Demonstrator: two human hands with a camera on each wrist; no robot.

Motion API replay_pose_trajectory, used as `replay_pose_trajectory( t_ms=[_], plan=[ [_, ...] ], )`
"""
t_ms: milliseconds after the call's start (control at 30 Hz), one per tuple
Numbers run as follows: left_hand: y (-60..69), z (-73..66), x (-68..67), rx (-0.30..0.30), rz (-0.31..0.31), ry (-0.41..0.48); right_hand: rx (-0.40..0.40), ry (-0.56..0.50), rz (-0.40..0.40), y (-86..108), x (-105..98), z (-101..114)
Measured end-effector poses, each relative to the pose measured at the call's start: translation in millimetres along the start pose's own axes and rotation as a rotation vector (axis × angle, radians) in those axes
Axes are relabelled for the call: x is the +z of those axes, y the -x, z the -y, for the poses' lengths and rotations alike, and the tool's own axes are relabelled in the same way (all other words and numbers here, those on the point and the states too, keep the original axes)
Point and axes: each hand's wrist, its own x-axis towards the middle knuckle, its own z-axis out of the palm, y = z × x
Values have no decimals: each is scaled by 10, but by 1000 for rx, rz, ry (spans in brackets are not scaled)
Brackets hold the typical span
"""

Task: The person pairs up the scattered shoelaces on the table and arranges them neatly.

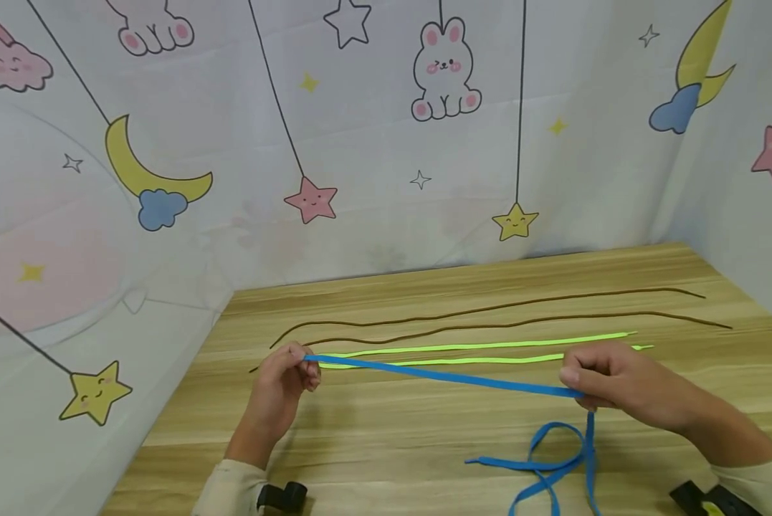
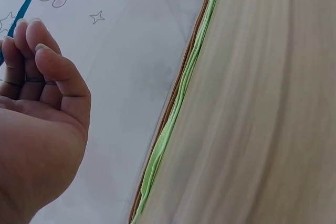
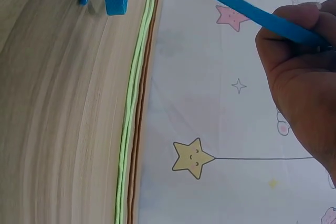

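A flat blue shoelace [image 1: 437, 374] is stretched between both hands above the table. My left hand [image 1: 281, 383] pinches its end between thumb and forefinger; in the left wrist view the other fingers of that hand [image 2: 44, 103] are curled. My right hand [image 1: 624, 383] grips the lace further along, its fingers curled round it, as the right wrist view of the hand [image 3: 307, 72] also shows. From the right hand the rest of the blue lace hangs down and lies in loose loops on the table, a tipped end pointing left.
Two neon green shoelaces [image 1: 489, 347] lie nearly straight across the wooden table [image 1: 386, 430], partly behind the hands. Beyond them lie two thin brown laces [image 1: 482, 309]. A white curtain [image 1: 373, 143] with printed stars, moons and rabbits stands behind the table and at its sides.
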Motion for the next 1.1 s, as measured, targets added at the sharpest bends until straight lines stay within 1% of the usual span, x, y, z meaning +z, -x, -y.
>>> replay_pose_trajectory(
  t_ms=[200,267,367,467,500,667,833,900,1100],
  plan=[
    [-9,-14,-58,14,-22,22,-93,19,37,21,-28,-48],
    [-9,-16,-68,9,-41,19,-103,13,43,18,-30,-51],
    [6,-11,-81,-2,-64,12,-68,19,24,23,-26,-40],
    [31,4,-93,-12,-78,3,-14,21,5,45,-40,-36],
    [38,9,-96,-12,-80,0,4,18,2,56,-49,-39],
    [61,31,-102,-5,-75,-6,37,12,22,127,-139,-68],
    [62,44,-104,-4,-82,-8,88,55,-6,185,-219,-55],
    [59,42,-106,-7,-87,-9,94,62,-18,191,-240,-45],
    [55,36,-129,-6,-93,-6,65,21,6,184,-303,-59]
  ],
)
